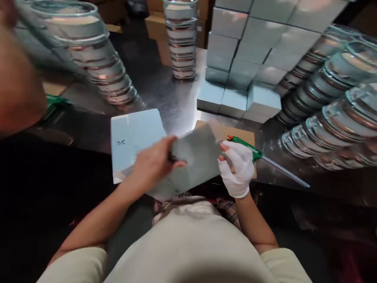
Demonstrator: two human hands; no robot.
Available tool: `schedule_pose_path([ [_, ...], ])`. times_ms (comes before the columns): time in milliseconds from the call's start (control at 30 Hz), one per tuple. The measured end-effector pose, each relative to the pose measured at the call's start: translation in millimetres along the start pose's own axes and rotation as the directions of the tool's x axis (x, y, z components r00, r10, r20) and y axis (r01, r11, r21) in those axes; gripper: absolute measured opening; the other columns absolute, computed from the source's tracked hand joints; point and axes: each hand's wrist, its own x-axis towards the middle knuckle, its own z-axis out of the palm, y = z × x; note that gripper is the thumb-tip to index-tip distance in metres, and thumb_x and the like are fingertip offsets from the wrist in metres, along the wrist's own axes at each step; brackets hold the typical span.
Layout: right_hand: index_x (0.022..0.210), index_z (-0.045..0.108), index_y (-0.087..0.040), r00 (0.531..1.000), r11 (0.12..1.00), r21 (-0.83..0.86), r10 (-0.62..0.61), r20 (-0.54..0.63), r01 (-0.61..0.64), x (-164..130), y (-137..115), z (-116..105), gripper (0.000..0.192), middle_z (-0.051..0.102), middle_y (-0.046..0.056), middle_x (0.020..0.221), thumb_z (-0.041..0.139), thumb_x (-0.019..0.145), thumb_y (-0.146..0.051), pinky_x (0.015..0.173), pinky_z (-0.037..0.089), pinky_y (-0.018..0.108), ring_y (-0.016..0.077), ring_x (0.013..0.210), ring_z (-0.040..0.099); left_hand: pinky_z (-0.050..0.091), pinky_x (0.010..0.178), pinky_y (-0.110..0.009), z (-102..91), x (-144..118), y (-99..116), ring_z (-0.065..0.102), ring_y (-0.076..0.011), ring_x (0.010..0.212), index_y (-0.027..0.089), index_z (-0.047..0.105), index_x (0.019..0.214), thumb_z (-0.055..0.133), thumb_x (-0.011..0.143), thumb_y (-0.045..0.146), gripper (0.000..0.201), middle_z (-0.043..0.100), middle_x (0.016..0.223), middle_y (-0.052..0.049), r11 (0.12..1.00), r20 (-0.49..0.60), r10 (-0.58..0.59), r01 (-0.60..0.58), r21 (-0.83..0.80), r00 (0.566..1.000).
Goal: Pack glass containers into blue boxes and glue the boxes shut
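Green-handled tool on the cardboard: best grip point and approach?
Grip the green-handled tool by its green handle, coming from above. It lies flat on the cardboard sheet, its thin clear blade pointing right, handle end by the gloved right hand.

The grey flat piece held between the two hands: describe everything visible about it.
The grey flat piece looks like a thin sheet of card or an unfolded box, matt grey and motion-blurred. It is tilted, its right end higher, above the table edge in front of the person. The bare left hand grips its left side, and the white-gloved right hand holds its right edge. Its lower left corner overlaps a pale blue sheet.
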Motion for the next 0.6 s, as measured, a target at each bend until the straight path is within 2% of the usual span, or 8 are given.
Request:
schedule_pose_path([
  [100,0.118,0.071,-0.023,0.984,0.989,-0.025,0.146,0.098,-0.144,-7,10,-9,0.019,0.079,0.01,0.108,0.063,0.102,-0.029,0.095,0.062,0.043,0.0258,0.103,0.075,0.053,0.071,-0.036,51.5,-14,11,0.076,-0.0303,0.094,0.029,0.062,0.128,0.073,0.091,0.058,0.048,0.076,0.104,-0.007,0.948,0.074,0.313,-0.317,0.041,0.947],
  [167,0.113,0.072,-0.022,0.921,0.95,0.025,0.294,0.254,-0.311,-26,19,-17,0.02,0.08,0.009,0.107,0.062,0.102,-0.034,0.093,0.062,0.039,0.0241,0.099,0.076,0.051,0.066,-0.034,72.9,-22,3,0.075,-0.0266,0.084,0.028,0.063,0.125,0.068,0.097,0.051,0.037,0.074,0.097,-0.006,0.896,0.07,0.433,-0.437,0.077,0.899],
  [233,0.111,0.073,-0.021,0.793,0.852,0.074,0.446,0.415,-0.518,-49,25,-26,0.024,0.08,0.008,0.106,0.061,0.102,-0.039,0.092,0.062,0.036,0.0226,0.096,0.077,0.05,0.064,-0.033,80.9,-28,-7,0.073,-0.0237,0.078,0.027,0.063,0.124,0.064,0.1,0.045,0.03,0.073,0.096,-0.005,0.843,0.084,0.519,-0.526,0.116,0.851],
  [300,0.109,0.074,-0.02,0.624,0.719,0.1,0.515,0.587,-0.688,-67,30,-35,0.029,0.08,0.008,0.105,0.061,0.101,-0.045,0.09,0.062,0.035,0.0221,0.095,0.076,0.049,0.062,-0.032,80.9,-32,-14,0.072,-0.0217,0.075,0.027,0.062,0.125,0.064,0.1,0.039,0.028,0.072,0.1,-0.005,0.802,0.138,0.562,-0.578,0.151,0.815],
  [400,0.108,0.077,-0.018,0.367,0.507,0.114,0.434,0.822,-0.855,-83,34,-42,0.042,0.079,0.009,0.11,0.062,0.097,-0.056,0.093,0.061,0.036,0.0236,0.1,0.075,0.047,0.06,-0.031,80.7,-33,-20,0.071,-0.0206,0.072,0.027,0.063,0.127,0.067,0.097,0.032,0.03,0.072,0.106,-0.005,0.769,0.258,0.581,-0.625,0.137,0.772],
  [467,0.108,0.078,-0.016,0.25,0.395,0.1,0.347,0.904,-0.913,-90,35,-42,0.052,0.079,0.01,0.11,0.066,0.093,-0.064,0.097,0.061,0.04,0.0257,0.101,0.075,0.048,0.06,-0.03,85.1,-33,-22,0.072,-0.0212,0.074,0.026,0.062,0.128,0.068,0.095,0.028,0.033,0.072,0.108,-0.006,0.748,0.31,0.602,-0.656,0.106,0.736],
  [533,0.111,0.079,-0.015,0.215,0.33,0.119,0.271,0.938,-0.936,-98,34,-37,0.058,0.079,0.01,0.109,0.071,0.089,-0.068,0.103,0.058,0.044,0.0276,0.106,0.074,0.049,0.061,-0.031,91.9,-32,-24,0.072,-0.0227,0.078,0.025,0.061,0.131,0.068,0.095,0.026,0.036,0.073,0.109,-0.007,0.732,0.331,0.617,-0.675,0.093,0.714],
  [600,0.118,0.078,-0.017,0.228,0.247,0.179,0.186,0.956,-0.952,-109,30,-28,0.062,0.078,0.01,0.113,0.076,0.085,-0.069,0.11,0.055,0.046,0.0281,0.113,0.072,0.052,0.067,-0.033,98.4,-31,-27,0.074,-0.0246,0.085,0.023,0.06,0.133,0.068,0.096,0.025,0.038,0.074,0.11,-0.009,0.724,0.338,0.629,-0.686,0.072,0.7],
])
